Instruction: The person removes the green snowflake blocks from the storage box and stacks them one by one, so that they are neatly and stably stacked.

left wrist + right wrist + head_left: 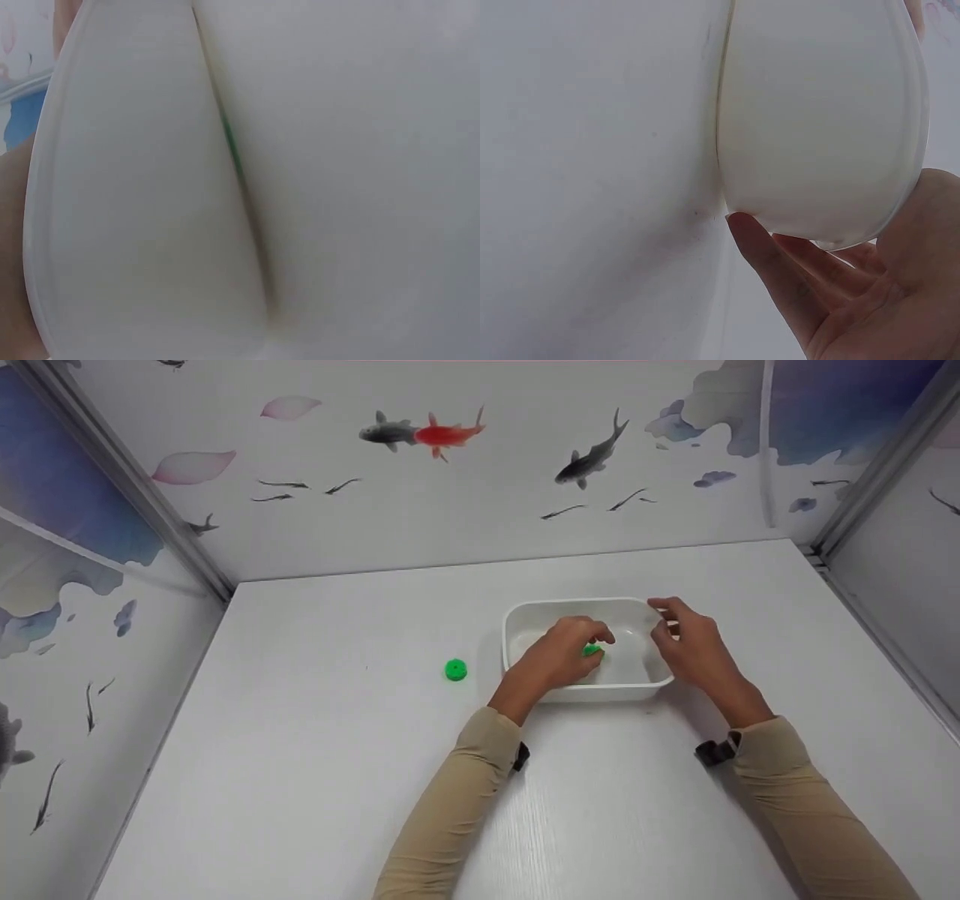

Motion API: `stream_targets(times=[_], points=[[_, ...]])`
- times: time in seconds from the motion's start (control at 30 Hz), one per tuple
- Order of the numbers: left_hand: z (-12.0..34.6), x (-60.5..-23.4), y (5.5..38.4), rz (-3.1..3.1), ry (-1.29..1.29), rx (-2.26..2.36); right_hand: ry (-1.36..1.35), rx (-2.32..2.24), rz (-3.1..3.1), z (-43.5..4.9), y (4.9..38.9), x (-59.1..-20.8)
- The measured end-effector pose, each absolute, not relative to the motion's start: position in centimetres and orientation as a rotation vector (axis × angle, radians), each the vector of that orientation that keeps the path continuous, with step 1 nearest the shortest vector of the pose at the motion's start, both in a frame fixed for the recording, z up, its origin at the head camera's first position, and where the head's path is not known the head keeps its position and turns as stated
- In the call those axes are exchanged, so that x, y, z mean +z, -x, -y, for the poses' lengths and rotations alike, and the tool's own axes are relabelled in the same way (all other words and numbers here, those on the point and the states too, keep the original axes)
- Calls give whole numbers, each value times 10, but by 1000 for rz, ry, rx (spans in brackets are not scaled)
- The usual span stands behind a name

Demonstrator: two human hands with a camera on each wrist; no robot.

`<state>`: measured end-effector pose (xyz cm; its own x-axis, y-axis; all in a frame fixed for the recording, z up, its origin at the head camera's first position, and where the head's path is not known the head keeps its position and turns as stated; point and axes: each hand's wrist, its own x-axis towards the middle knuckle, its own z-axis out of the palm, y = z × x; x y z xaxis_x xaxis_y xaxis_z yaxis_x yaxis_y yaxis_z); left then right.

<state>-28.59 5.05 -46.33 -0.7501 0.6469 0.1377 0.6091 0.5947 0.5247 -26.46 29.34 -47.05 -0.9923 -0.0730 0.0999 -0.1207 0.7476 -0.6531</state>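
A white rectangular plastic tub [600,693] stands on the table. My left hand [559,652] reaches over its near left side, with thumb and fingers curled round a small green piece [592,649] inside; the fingers partly cover it, and its exact kind is unclear. My right hand [690,641] grips the tub's right end. In the right wrist view its thumb [761,251] lies by the lower corner and the other fingers go behind the end wall. A second green piece [455,670], round and notched like a small wheel, lies on the table left of the tub.
The white table [337,750] meets printed panels with fish at the back [480,525] and left. A black wrist device [716,751] sits at the right sleeve. The left wrist view shows mostly the tub's outer wall [142,187].
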Motion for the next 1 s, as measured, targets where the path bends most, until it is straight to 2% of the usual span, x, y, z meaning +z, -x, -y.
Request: stream_targets(times=[0.5,1.0], points=[[-55,-472,288,-2794,-919,740,-152,1085,2869,-293,265,-471],[-54,-474,290,-2832,-981,614,-166,1085,2859,-294,264,-471]])
